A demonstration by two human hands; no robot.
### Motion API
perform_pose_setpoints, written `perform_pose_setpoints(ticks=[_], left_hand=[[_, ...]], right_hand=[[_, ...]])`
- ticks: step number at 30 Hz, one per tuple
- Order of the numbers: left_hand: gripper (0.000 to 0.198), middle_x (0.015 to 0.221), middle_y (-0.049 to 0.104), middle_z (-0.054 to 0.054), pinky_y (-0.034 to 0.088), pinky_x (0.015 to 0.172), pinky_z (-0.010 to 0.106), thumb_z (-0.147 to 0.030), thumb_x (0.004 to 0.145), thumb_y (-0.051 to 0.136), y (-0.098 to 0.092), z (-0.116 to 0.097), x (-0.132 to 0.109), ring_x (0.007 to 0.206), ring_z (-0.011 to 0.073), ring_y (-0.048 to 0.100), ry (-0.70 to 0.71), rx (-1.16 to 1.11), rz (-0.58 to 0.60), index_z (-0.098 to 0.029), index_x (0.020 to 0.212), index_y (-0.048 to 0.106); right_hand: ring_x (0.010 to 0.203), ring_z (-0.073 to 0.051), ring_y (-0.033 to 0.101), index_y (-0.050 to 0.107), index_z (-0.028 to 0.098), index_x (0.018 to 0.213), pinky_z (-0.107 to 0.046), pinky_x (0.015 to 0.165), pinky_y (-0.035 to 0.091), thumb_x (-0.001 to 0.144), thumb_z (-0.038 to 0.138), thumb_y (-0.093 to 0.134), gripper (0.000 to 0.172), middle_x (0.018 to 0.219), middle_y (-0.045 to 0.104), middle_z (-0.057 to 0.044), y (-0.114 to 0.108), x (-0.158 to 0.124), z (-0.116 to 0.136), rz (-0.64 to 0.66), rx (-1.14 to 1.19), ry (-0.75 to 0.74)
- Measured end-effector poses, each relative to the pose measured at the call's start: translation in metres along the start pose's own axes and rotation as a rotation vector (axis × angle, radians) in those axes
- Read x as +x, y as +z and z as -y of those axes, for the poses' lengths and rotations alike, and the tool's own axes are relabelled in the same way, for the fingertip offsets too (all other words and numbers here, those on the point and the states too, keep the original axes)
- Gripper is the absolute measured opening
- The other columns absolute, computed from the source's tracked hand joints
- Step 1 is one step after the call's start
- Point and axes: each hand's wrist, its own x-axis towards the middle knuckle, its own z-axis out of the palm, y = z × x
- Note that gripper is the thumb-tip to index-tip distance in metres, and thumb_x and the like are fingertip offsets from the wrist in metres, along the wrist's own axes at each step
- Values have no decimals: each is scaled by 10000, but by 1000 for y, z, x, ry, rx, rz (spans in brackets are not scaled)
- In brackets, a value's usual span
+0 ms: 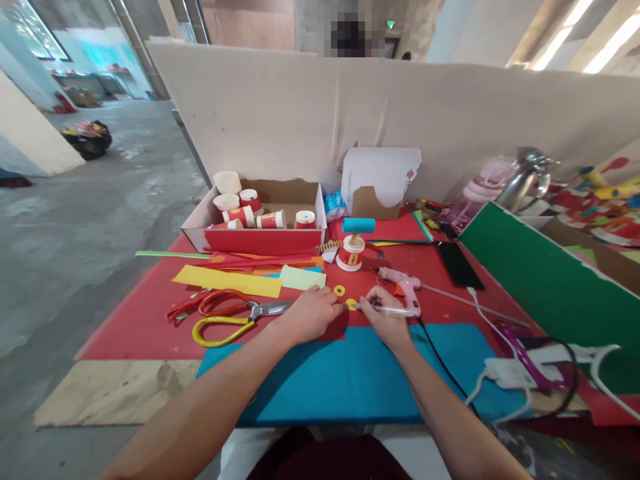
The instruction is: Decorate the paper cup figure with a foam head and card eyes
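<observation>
Two small yellow paper rings lie just in front of the paper-cup telephone (351, 253), a red-and-white cup topped by a blue tube handset (359, 225). Nearer the telephone is the loose ring (335, 291); the worked ring (351, 305) is a little farther forward of it, between the two hands. The left hand (314, 312), forward and left of the telephone, has its fingers bunched with the tips at that ring's edge; whether they pinch it or only press it down, I cannot tell. Forward and right of the telephone, the right hand (384, 319) pinches a clear-barrelled pen (397, 311), its tip at the same ring. A pink hot-glue gun (409, 287) lies right of the telephone, just beyond the pen. Left and forward of the telephone are scissors (256, 311) with one red and one yellow handle, and a yellow paper strip (227, 281). An open box (270, 239) of paper cups (243, 216) stands behind and left of the telephone; a smartphone (457, 265) lies well to its right.
</observation>
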Motion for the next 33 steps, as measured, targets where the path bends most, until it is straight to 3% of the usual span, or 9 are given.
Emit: perform_pose_setpoints(ticks=[33], left_hand=[[285,903,596,84,384,752,347,-136,854,446,0,0,0,903,220,529,-4,16,2,-180,1089,599]], right_hand=[[473,-119,458,434,218,569,-239,463,344,739,337,526,226,499,472,35,0,1,-1,-16,-40,-29]])
